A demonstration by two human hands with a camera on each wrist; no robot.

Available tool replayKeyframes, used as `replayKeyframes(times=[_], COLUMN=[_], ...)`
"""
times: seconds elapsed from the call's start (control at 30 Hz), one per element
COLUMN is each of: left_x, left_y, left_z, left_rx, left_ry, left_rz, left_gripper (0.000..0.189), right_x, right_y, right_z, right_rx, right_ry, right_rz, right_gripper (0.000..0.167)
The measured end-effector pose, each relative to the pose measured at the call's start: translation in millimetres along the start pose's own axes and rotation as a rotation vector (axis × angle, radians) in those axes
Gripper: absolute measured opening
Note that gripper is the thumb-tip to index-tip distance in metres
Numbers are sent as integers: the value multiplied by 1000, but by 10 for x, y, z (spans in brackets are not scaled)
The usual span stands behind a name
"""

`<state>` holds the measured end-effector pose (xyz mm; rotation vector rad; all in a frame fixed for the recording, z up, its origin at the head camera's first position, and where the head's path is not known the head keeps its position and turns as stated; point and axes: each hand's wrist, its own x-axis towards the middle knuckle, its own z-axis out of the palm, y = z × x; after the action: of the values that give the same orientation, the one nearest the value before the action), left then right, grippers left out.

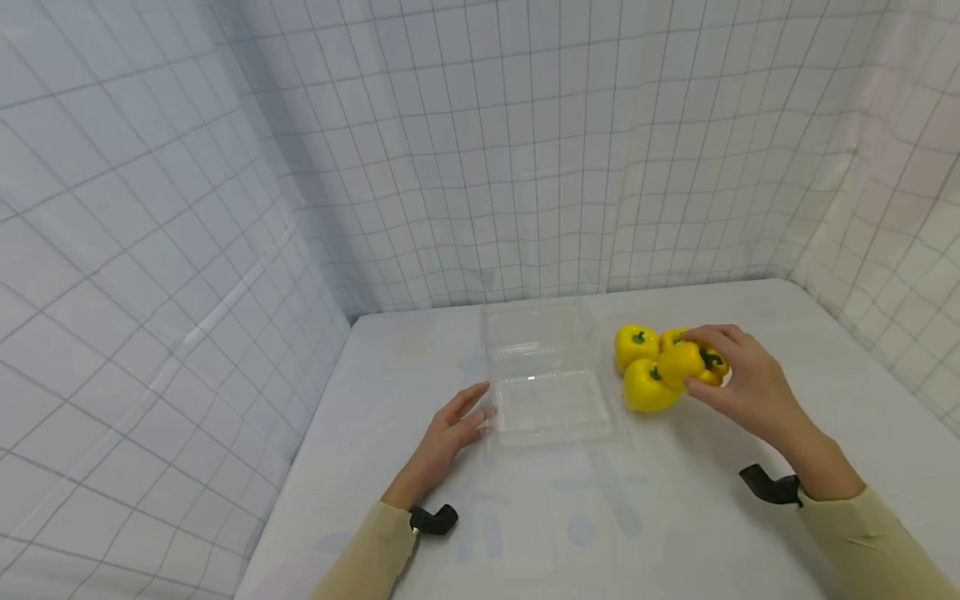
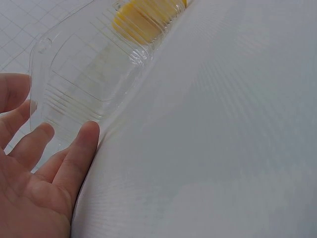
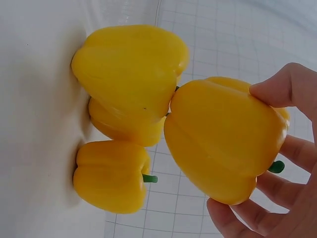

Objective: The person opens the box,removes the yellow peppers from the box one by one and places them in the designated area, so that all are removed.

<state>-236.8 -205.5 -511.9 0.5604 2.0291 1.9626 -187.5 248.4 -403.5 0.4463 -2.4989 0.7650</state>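
My right hand [image 1: 742, 379] grips a yellow bell pepper [image 1: 680, 363] between thumb and fingers, its green stem toward the palm. In the right wrist view the held pepper [image 3: 225, 141] is lifted off the table, beside several other yellow peppers [image 3: 131, 69]. In the head view those others, including a front pepper [image 1: 647, 388], stand clustered on the table. A clear plastic clamshell box [image 1: 555, 433] lies with its lid [image 1: 536, 329] folded back. At the box's left edge is my left hand [image 1: 450, 425], fingers loosely extended; in the left wrist view its fingertips [image 2: 89, 131] touch the clear plastic.
The white table [image 1: 420, 350] carries the box left of the peppers. White grid-patterned cloth [image 1: 510, 167] hangs behind and at both sides. A black wrist mount [image 1: 435, 520] is on the left wrist and another mount [image 1: 770, 486] on the right.
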Motion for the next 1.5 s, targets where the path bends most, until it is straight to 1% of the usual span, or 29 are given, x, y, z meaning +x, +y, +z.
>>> replayKeyframes(times=[0.27,0.6,0.83,1.0,1.13,1.33,1.43,1.5], left_x=[-9,-29,-26,-36,-32,-34,-31,-30], left_y=[17,49,53,77,80,71,71,72], left_z=[20,23,22,37,40,25,20,16], left_rx=[-46,-33,-28,-21,-43,-90,-94,-87], left_ry=[7,17,15,29,39,91,94,85], left_rz=[-14,-18,-21,-29,-29,-15,-15,-15], left_gripper=[52,51,51,51,50,50,51,53], right_x=[55,60,63,63,60,58,58,62], right_y=[-60,-98,-82,-81,-72,-65,-72,-79], right_z=[7,-27,-13,-7,-3,-3,-13,-23], right_rx=[-12,-10,-13,-8,-8,-7,-9,-13], right_ry=[-20,-15,-17,-15,-11,-9,-9,-5], right_rz=[-28,-47,-39,-42,-47,-46,-44,-47], right_gripper=[60,59,60,60,60,59,59,60])
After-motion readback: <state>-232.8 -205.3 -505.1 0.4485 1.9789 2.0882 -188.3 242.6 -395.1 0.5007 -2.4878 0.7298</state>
